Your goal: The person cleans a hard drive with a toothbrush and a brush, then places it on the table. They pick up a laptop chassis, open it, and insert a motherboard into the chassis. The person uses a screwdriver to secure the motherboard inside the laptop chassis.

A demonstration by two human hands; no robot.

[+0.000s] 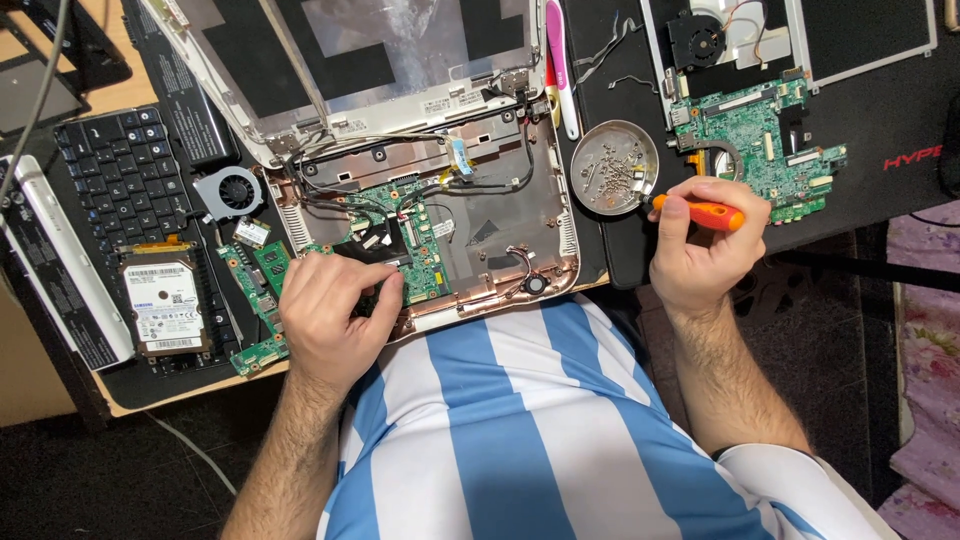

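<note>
— Looking down from the head camera, we have our left hand (328, 312) low and left of centre, fingers curled and pressed down on the green circuit board (400, 240) inside the opened laptop base (480, 225). Whether the fingertips pinch a part under there, we cannot tell.

— And our right hand (700, 240), right of centre, is closed in a fist around the orange-handled screwdriver (705, 212), its tip end pointing at the round metal dish of screws (612, 165), just beside it.

— What could go wrong, as we judge it?

— The dish sits at the edge of the black mat (860, 130); a nudge from the screwdriver hand could tip it and scatter the screws. Pressing hard on the board with loose black wires (520, 255) running close by could snag or pull one free.

— Also the second green board (765, 140) at upper right lies bare, near our knuckles — a slip of the tool could scratch it.

— Labels next. At the left, a hard drive (165, 305) carries a white rectangular sticker with a barcode strip. Further left, a long black battery (60, 270) shows a dark label with small white print.

— Upper centre, the grey lid (400, 50) has small white stickers along its lower rim, and the mat bears red lettering at the far right edge.

— A black keyboard (120, 175) and a small round fan (230, 192) lie at the left.
</note>
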